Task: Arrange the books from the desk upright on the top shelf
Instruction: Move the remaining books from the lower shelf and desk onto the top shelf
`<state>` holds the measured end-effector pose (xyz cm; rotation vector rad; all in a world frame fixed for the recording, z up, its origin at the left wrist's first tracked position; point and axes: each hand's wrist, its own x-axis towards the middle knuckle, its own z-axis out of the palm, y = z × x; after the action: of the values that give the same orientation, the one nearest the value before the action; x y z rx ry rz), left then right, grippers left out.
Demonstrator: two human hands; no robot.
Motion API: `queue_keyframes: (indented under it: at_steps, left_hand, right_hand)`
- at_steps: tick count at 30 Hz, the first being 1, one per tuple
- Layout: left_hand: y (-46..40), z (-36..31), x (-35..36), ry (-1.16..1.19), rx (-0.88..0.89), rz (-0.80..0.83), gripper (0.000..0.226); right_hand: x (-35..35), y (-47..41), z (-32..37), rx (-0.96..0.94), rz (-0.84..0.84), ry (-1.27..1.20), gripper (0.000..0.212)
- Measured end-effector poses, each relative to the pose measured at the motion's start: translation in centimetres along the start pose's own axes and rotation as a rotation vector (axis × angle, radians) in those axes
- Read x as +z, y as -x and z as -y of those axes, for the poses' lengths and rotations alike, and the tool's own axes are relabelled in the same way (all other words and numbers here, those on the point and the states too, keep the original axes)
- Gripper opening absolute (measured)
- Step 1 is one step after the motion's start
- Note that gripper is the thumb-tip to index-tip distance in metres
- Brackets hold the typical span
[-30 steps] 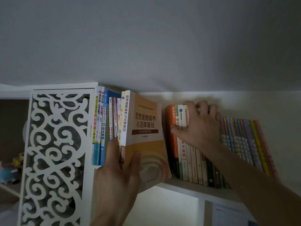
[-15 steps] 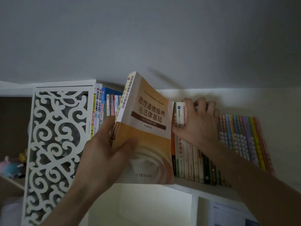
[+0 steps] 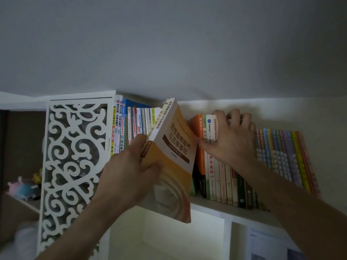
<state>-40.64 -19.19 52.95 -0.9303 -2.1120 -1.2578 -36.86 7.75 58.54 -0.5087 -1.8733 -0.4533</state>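
Observation:
My left hand (image 3: 129, 173) grips an orange and white textbook (image 3: 174, 160) by its spine, thumb on the front cover. The book is tilted, its top leaning left, in the gap between two rows of upright books on the top shelf (image 3: 231, 212). Its lower corner hangs below the shelf's front edge. My right hand (image 3: 230, 136) holds the tops of the right row of books (image 3: 221, 181), fingers curled over them and thumb on the orange spine. The left row of books (image 3: 131, 124) stands against the shelf's side.
A white carved fretwork panel (image 3: 73, 166) closes the shelf's left end. Thin colourful spines (image 3: 285, 156) lean at the far right. The ceiling is close above. Soft toys (image 3: 24, 188) sit on a lower ledge at left. A paper sheet (image 3: 270, 246) hangs below at right.
My left hand pulled the textbook out of the gap, lifted it, and now has it lower and tilted in the gap again. My right hand kept its hold on the right row.

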Motion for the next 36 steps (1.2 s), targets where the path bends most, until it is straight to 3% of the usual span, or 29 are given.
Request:
queue_keyframes:
  at_steps: [6,11,20,23,28,31,36]
  left_hand:
    - [-3.0,-1.9,1.8,-0.047,-0.010,0.001,0.029]
    - [-6.5,-3.6,5.2,-0.055,0.023,-0.105,0.032]
    - [-4.5,-1.2,13.8,0.223,0.110,-0.266,0.028]
    - [-3.0,0.6,16.0,0.276,0.097,-0.231,0.027]
    - [-1.8,1.9,17.7,-0.217,0.217,-0.297,0.047]
    - [-3.2,3.0,17.1,-0.300,0.201,-0.359,0.048]
    - [-3.6,3.2,16.9,-0.476,0.254,-0.258,0.067]
  right_hand:
    - [0.1,0.1,0.1,0.004,-0.027,-0.033,0.089]
    - [0.1,0.2,0.1,0.020,-0.037,-0.030,0.090]
    - [0.2,0.4,0.0,0.016,-0.053,-0.017,0.089]
    - [0.3,0.5,0.0,0.009,-0.060,-0.017,0.087]
    - [0.4,0.6,0.1,0.001,-0.090,-0.026,0.088]
    - [0.5,0.6,0.3,-0.001,-0.081,-0.009,0.089]
    - [0.3,0.6,0.9,-0.029,-0.060,-0.004,0.094]
